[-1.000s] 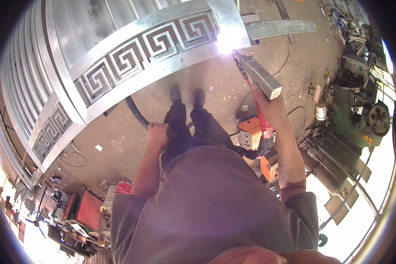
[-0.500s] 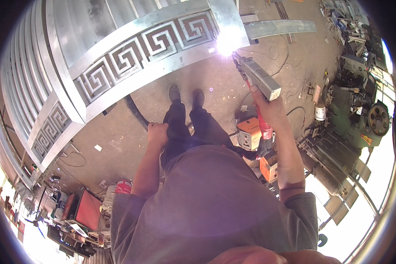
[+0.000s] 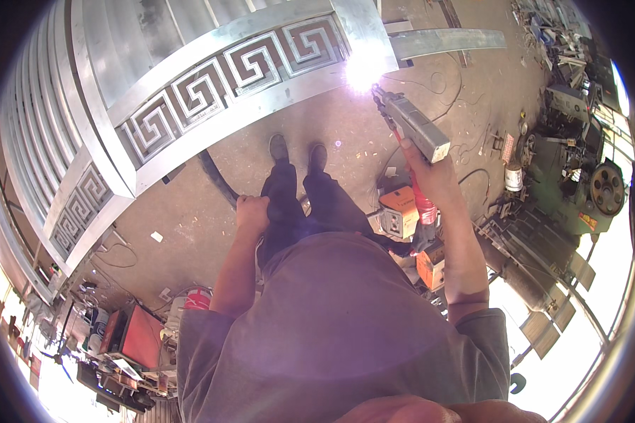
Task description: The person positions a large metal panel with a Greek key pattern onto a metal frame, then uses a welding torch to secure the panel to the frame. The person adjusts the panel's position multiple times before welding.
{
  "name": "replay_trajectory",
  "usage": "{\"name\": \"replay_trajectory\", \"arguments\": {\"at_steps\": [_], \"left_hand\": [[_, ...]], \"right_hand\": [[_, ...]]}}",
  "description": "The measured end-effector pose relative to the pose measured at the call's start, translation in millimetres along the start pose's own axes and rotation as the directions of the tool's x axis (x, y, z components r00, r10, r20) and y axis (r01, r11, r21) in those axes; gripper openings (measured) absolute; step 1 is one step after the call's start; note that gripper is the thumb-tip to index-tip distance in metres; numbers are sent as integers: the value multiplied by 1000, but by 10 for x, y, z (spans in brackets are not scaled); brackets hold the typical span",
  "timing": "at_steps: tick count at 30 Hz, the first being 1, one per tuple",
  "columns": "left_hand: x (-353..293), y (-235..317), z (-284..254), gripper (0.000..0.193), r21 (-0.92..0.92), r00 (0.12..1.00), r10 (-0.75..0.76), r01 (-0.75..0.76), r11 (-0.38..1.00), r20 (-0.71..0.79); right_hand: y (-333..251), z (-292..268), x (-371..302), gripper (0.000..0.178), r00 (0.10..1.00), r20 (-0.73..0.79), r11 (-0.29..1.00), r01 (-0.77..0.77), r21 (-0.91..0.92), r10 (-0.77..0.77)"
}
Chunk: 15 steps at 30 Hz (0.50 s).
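My right hand (image 3: 430,180) is closed round a welding gun (image 3: 415,121) with a grey box-shaped body and a red handle. The gun's tip points at a blinding white arc near the right end of a silver metal frame (image 3: 257,106). Glare hides the weld spot and the very tip. Square spiral panels (image 3: 250,65) are set in the frame. Beside my left thigh, my left hand (image 3: 252,213) is closed in a fist where a thick black hose (image 3: 219,180) meets it; how the fingers wrap it is hidden.
Orange-and-white boxes (image 3: 400,211) stand on the floor by my right forearm. A flat metal bar (image 3: 448,42) extends beyond the frame. Thin cables (image 3: 455,95) cross the floor. Green machinery with a wheel (image 3: 607,190) stands right; a red cabinet (image 3: 141,337) stands lower left.
The white glare has shifted slightly in shape and brightness at the frame's edge. Both hands and the welding gun hold nearly the same places.
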<state>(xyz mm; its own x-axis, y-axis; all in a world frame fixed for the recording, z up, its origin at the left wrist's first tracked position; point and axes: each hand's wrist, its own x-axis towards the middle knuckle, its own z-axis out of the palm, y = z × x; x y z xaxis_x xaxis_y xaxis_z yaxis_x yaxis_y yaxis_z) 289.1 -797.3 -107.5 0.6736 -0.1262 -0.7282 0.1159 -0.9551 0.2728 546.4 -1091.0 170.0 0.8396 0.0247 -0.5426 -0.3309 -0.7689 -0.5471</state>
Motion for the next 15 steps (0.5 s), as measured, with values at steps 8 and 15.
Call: {"name": "replay_trajectory", "arguments": {"at_steps": [8,15], "left_hand": [[-28,10,-5,28,-13,1000,27,-27,1000,-15],[5,14,72,21,70,998,33,-36,997,50]], "right_hand": [[77,11,-56,47,1000,15,999,-24,35,23],[382,-147,-336,34,986,-66,928,169,331,-156]]}}
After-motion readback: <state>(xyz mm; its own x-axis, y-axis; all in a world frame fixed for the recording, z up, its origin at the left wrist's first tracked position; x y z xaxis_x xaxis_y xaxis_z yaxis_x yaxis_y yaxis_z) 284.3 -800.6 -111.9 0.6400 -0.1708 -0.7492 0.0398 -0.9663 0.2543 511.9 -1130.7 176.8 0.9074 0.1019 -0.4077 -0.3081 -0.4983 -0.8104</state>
